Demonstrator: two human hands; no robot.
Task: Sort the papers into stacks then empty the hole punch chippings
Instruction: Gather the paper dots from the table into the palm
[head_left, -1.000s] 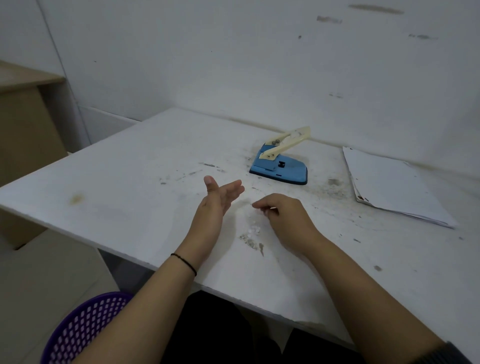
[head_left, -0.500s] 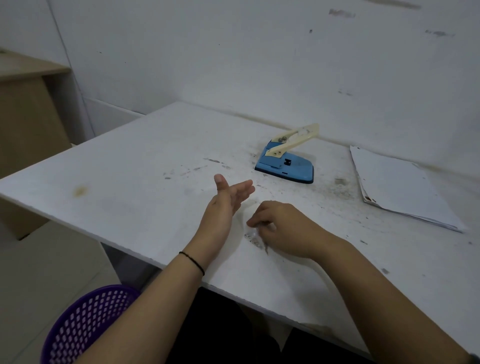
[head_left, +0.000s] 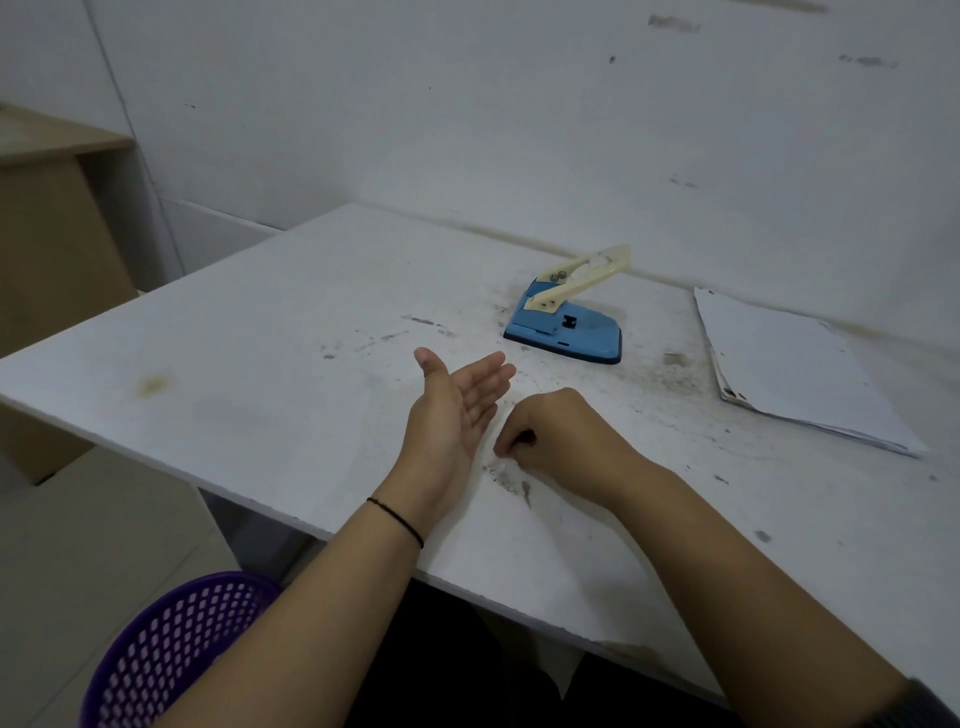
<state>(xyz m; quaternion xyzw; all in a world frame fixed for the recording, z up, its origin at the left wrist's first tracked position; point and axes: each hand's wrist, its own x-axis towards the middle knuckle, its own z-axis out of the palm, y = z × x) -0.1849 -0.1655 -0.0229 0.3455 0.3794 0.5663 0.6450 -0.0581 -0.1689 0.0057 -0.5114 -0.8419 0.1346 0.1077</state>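
A blue hole punch (head_left: 566, 332) with a cream lever raised stands on the white table (head_left: 249, 364). A stack of white papers (head_left: 795, 374) lies to its right. My left hand (head_left: 452, 415) is open, standing on its edge with the palm turned right. My right hand (head_left: 556, 431) rests beside it, fingers curled down at the tabletop. A small smear of white paper chippings (head_left: 501, 475) lies on the table just below my right fingers. What the curled fingers pinch is hidden.
A purple mesh basket (head_left: 166, 654) sits on the floor below the table's front edge at the left. A wooden cabinet (head_left: 47, 249) stands at the far left. The white wall runs behind the table. Dark smudges mark the tabletop.
My right hand has slid toward me and toward the left palm, its fingers curling tighter over the chippings. The left hand has stayed put, open on its edge.
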